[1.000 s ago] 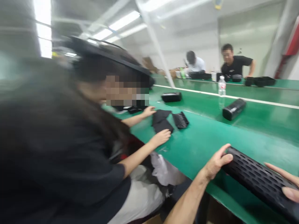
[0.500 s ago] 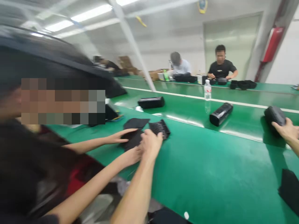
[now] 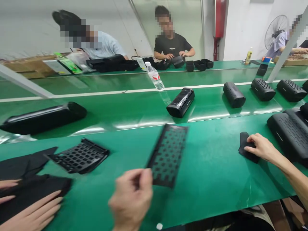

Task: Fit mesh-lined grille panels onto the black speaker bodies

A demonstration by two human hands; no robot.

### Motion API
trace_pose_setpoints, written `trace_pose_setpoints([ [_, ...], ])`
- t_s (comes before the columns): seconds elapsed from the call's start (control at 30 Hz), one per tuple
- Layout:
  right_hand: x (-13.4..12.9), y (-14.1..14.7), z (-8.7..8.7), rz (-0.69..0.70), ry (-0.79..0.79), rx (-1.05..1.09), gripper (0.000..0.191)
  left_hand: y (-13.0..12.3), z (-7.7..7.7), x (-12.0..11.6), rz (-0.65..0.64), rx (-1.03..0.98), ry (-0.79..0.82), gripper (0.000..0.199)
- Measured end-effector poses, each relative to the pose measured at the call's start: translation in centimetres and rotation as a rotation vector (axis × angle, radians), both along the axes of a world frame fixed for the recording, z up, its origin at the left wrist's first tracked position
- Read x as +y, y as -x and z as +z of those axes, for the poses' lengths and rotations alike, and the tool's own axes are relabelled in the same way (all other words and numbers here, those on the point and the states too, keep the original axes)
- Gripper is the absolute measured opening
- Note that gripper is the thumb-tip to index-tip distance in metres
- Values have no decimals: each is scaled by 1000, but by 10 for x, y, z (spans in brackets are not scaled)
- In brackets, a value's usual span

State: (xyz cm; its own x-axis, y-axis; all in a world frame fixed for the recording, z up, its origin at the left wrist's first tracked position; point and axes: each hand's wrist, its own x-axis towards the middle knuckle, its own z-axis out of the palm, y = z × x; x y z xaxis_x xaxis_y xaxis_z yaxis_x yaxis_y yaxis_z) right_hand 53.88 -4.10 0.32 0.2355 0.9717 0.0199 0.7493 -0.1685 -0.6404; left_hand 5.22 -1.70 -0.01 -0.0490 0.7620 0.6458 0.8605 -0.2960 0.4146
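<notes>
My left hand [image 3: 131, 199] holds a black perforated grille panel [image 3: 167, 155] by its lower end, raised a little above the green belt [image 3: 204, 189] and blurred. My right hand [image 3: 262, 147] presses on a black fabric piece [image 3: 245, 147], next to a black perforated cylinder casing [image 3: 291, 134] lying at the right edge. At bottom left, a co-worker's hands [image 3: 31, 208] rest on black fabric sheets [image 3: 36, 189]. A second black grille panel [image 3: 79, 156] lies flat beside those sheets.
Several black cylinders [image 3: 180, 102] stand or lie on the far belt, with a long one [image 3: 43, 118] at left. A water bottle [image 3: 154, 75] stands beyond them. Two co-workers sit across the belts among black parts, and a white strip [image 3: 144, 90] runs lengthwise.
The view has swung right and lowered. My left hand has left the pile and now lifts a grille panel. My right hand has gone from a black cylinder to the fabric piece.
</notes>
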Motion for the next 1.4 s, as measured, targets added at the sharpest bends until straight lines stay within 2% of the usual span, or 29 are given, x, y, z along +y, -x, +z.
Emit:
trace_pose_setpoints([
  [0.07,-10,-6,-8,-31,21,84,20,-58,-8,-18,-199,12,-77,7],
  [0.13,-11,-12,-6,-48,33,200,27,-101,-14,-29,-391,-1,-52,8],
  [0.17,-10,-13,-2,-52,38,271,31,-114,-16,-32,-461,-12,-19,10],
  [0.23,-9,-14,10,-58,48,437,42,-125,-20,-34,-551,-22,62,14],
  [0.3,-12,-9,22,-49,61,619,51,-123,-20,-33,-568,4,139,16],
  [0.33,-15,-4,27,-37,69,705,55,-121,-17,-33,-536,12,164,16],
  [0.4,-21,11,34,-3,96,851,59,-119,-6,-33,-425,-34,200,22],
  [0.47,-26,31,37,44,127,949,60,-127,12,-36,-365,-196,318,38],
  [0.53,-28,53,37,98,138,1035,59,-146,31,-40,-443,-432,568,54],
  [0.6,-30,74,36,148,136,1133,56,-169,44,-42,-553,-660,816,65],
  [0.67,-29,89,32,194,139,1184,54,-188,46,-42,-581,-825,920,57],
  [0.77,-24,94,21,228,112,1033,58,-196,39,-41,-527,-916,919,38],
  [0.83,-19,88,11,197,70,888,59,-190,33,-41,-457,-861,882,32],
  [0.97,-9,71,-10,120,21,568,39,-173,25,-45,-278,-533,783,20],
  [1.1,-6,59,-18,156,51,272,22,-172,16,-52,-175,-195,808,5],
  [1.23,6,53,-14,217,90,119,35,-171,6,-57,-140,-92,862,5],
  [1.4,43,65,-10,339,113,16,54,-162,3,-61,-120,-144,929,7],
])
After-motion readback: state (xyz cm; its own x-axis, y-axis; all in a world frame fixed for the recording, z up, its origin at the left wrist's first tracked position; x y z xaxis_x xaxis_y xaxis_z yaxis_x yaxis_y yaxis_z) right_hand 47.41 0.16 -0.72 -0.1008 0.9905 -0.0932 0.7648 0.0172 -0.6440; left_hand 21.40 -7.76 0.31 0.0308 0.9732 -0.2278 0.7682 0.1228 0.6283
